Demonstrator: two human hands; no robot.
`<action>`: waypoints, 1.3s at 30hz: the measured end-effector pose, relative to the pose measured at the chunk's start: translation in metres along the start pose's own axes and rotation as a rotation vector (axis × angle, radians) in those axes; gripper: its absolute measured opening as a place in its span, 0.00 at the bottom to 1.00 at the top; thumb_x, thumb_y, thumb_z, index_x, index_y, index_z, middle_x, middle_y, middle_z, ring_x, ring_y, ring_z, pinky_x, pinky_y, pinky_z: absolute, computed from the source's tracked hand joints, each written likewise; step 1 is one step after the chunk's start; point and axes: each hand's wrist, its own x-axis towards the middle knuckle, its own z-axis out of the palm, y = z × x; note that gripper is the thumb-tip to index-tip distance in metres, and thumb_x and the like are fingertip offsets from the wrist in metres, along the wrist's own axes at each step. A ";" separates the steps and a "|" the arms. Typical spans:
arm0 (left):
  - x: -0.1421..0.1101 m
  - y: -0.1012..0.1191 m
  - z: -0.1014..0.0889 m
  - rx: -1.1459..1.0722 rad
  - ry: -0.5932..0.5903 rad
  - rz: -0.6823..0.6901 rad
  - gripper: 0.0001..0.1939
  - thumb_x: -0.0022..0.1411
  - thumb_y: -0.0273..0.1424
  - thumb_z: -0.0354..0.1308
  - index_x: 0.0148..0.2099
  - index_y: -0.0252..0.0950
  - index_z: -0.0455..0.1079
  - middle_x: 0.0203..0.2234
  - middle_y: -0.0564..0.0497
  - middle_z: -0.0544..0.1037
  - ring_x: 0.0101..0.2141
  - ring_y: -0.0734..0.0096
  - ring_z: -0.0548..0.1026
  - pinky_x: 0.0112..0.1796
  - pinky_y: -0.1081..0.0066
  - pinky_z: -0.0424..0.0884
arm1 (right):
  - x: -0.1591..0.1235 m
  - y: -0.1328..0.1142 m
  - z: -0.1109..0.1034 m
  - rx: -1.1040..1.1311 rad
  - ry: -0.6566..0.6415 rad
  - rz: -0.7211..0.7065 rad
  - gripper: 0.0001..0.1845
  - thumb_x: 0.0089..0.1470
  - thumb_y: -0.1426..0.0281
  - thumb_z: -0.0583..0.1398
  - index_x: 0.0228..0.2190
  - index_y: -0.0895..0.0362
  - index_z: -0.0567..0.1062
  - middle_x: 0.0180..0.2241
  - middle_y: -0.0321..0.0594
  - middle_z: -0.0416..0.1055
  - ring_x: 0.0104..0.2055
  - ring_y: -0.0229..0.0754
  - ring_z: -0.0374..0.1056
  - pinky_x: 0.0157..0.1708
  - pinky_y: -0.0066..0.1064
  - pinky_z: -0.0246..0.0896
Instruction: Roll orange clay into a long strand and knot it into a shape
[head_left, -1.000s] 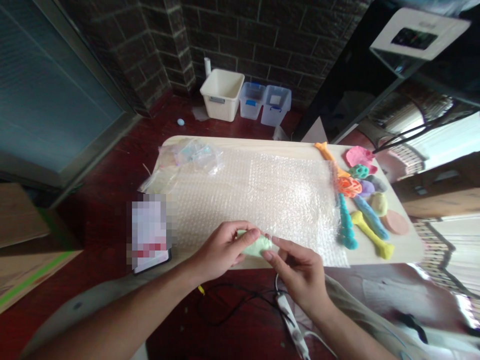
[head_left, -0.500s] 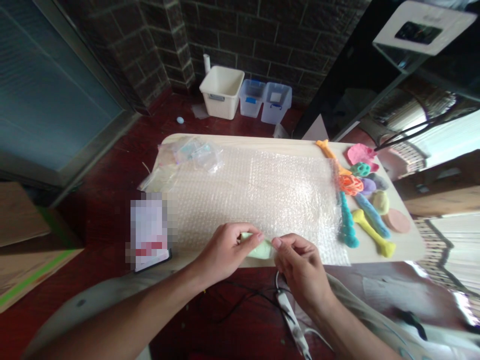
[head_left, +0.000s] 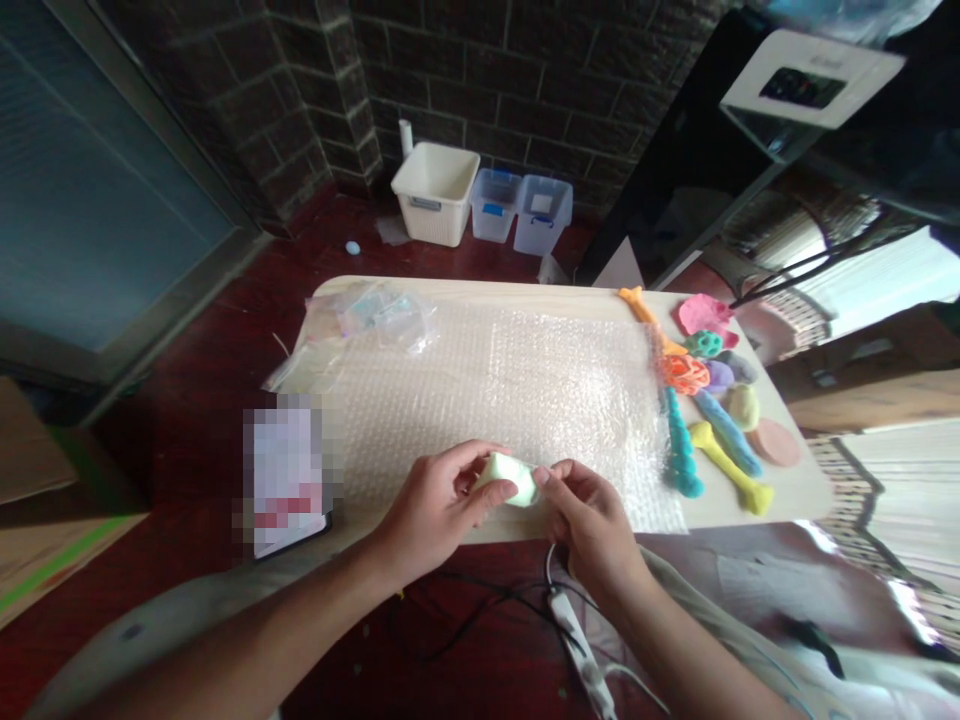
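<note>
A pale green block of soft modelling clay (head_left: 512, 478), seemingly in a thin clear wrapper, is held above the table's near edge. My left hand (head_left: 441, 495) grips its left end between thumb and fingers. At the right end, my right hand (head_left: 589, 508) pinches the block's edge or wrapper with thumb and forefinger. Beneath and beyond both hands lies a sheet of bubble wrap (head_left: 480, 385).
Shaped clay pieces lie at the table's right, among them a yellow bone (head_left: 731, 468), a teal twist (head_left: 681, 445) and an orange tangle (head_left: 685, 374). Clear plastic bags (head_left: 382, 315) lie at the far left. A power strip (head_left: 581, 655) is below the near edge.
The pale green block has turned in my hands and shows more of its face. My fingers have shifted slightly around it. The whole view has moved a little.
</note>
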 end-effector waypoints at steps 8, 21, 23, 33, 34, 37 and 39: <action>0.004 0.004 -0.004 0.176 -0.039 0.107 0.21 0.72 0.43 0.58 0.58 0.34 0.77 0.31 0.49 0.81 0.28 0.71 0.75 0.29 0.74 0.70 | -0.008 -0.015 0.001 -0.438 -0.288 -0.250 0.12 0.62 0.61 0.66 0.43 0.54 0.82 0.40 0.43 0.82 0.41 0.45 0.77 0.43 0.36 0.71; 0.004 0.007 -0.004 0.309 0.007 0.160 0.15 0.63 0.42 0.69 0.44 0.36 0.79 0.33 0.52 0.83 0.35 0.68 0.79 0.36 0.72 0.70 | 0.000 -0.032 -0.012 -0.618 -0.321 -0.584 0.06 0.63 0.72 0.65 0.42 0.53 0.82 0.37 0.41 0.81 0.38 0.41 0.77 0.38 0.33 0.72; 0.003 0.008 -0.005 0.350 0.029 0.198 0.14 0.63 0.40 0.70 0.43 0.35 0.80 0.31 0.53 0.82 0.33 0.69 0.78 0.35 0.72 0.69 | 0.000 -0.035 -0.012 -0.663 -0.345 -0.603 0.04 0.63 0.73 0.64 0.39 0.55 0.82 0.35 0.41 0.80 0.37 0.40 0.76 0.37 0.33 0.71; 0.003 0.002 -0.004 0.536 0.071 0.458 0.10 0.63 0.34 0.70 0.45 0.35 0.78 0.36 0.51 0.83 0.38 0.67 0.80 0.39 0.70 0.70 | 0.000 -0.041 -0.013 -0.833 -0.392 -0.599 0.06 0.61 0.76 0.60 0.39 0.57 0.76 0.31 0.38 0.76 0.31 0.36 0.74 0.32 0.28 0.68; 0.003 0.001 -0.004 0.559 0.068 0.487 0.10 0.63 0.33 0.70 0.45 0.36 0.78 0.36 0.51 0.83 0.38 0.66 0.80 0.40 0.70 0.70 | 0.000 -0.041 -0.014 -0.844 -0.388 -0.613 0.06 0.60 0.77 0.60 0.38 0.57 0.76 0.31 0.38 0.76 0.31 0.36 0.74 0.31 0.28 0.68; 0.003 0.001 -0.004 0.623 0.058 0.566 0.10 0.63 0.33 0.70 0.46 0.36 0.77 0.34 0.51 0.82 0.37 0.65 0.79 0.40 0.69 0.69 | 0.001 -0.038 -0.015 -0.888 -0.394 -0.662 0.07 0.56 0.78 0.60 0.36 0.57 0.75 0.30 0.37 0.74 0.29 0.36 0.72 0.30 0.28 0.68; 0.003 0.002 -0.004 0.654 0.051 0.596 0.11 0.63 0.34 0.70 0.45 0.36 0.77 0.33 0.51 0.82 0.36 0.65 0.79 0.39 0.68 0.69 | 0.001 -0.038 -0.014 -0.932 -0.405 -0.704 0.07 0.54 0.79 0.59 0.34 0.57 0.74 0.29 0.37 0.73 0.28 0.37 0.71 0.29 0.28 0.67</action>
